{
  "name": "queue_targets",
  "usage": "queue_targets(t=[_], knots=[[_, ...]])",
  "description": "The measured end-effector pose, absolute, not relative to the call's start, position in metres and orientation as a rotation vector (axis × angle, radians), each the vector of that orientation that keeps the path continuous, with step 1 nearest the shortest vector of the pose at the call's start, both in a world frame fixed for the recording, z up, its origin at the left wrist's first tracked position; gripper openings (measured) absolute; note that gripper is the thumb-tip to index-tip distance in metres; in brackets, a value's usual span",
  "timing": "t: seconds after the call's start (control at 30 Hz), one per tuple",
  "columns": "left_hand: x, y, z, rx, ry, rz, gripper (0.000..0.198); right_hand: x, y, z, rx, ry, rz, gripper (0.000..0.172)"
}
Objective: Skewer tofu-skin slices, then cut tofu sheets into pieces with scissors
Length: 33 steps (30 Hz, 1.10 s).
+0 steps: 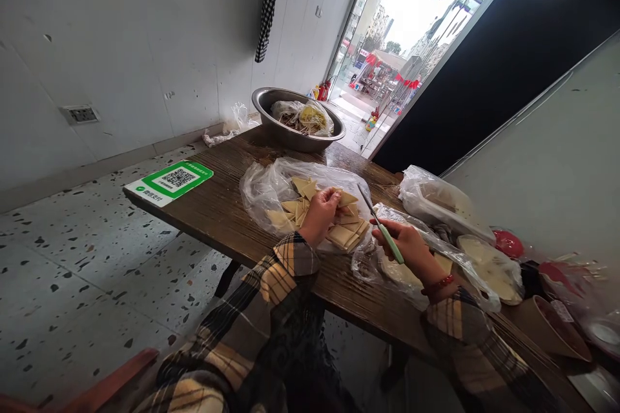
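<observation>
My left hand [320, 214] is closed, its fingers pinching a pale yellow triangular piece [347, 198] above a clear plastic bag. More flat triangular pieces [290, 211] lie on the bag [256, 190], on the left and beneath my hand. A stack of squarish pale sheets [345, 236] rests just right of my left wrist. My right hand [407, 246] is wrapped round a knife with a green handle [390, 244]. Its narrow dark blade points up and to the left, short of the pieces, not touching my left hand.
A metal basin [296, 137] with bagged food stands at the table's far end. A green QR card [177, 179] lies at the left corner. On the right are a bagged tray [443, 206], wrapped pale food [489, 264], a red object [508, 243] and a brown bowl [547, 326].
</observation>
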<state>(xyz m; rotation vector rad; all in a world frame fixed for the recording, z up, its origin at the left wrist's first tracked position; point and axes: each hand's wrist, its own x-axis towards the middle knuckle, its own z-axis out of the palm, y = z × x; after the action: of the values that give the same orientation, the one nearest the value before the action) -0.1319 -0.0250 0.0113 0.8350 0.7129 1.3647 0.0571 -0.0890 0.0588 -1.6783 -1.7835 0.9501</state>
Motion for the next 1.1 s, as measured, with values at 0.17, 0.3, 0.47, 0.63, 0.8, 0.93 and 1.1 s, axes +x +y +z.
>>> queue_targets(t=[0.17,0.3,0.47,0.63,0.8,0.93,1.1], knots=[[-0.127,-0.022,0.008,0.792,0.709,1.444,0.040,0.060,-0.095,0.056,-1.661,-1.648,1.032,0.064],[-0.126,-0.023,0.005,0.994,0.825,1.512,0.070,0.068,-0.098,0.050,-1.664,-1.602,1.070,0.063],[-0.129,-0.024,0.005,1.332,0.972,1.571,0.069,0.075,-0.095,0.044,-1.764,-1.759,0.985,0.062],[-0.131,-0.023,0.004,1.639,1.107,1.400,0.031,0.085,-0.092,0.043,-1.908,-2.029,0.604,0.060],[-0.130,-0.021,0.000,1.857,1.201,1.231,0.016,0.093,-0.089,0.043,-1.935,-2.250,0.306,0.057],[-0.129,-0.019,-0.003,1.906,1.270,1.143,0.016,0.088,-0.086,0.046,-1.936,-2.315,0.206,0.051],[-0.131,-0.021,-0.001,1.930,1.276,1.159,0.015,0.082,-0.089,0.054,-1.872,-2.283,0.299,0.050]])
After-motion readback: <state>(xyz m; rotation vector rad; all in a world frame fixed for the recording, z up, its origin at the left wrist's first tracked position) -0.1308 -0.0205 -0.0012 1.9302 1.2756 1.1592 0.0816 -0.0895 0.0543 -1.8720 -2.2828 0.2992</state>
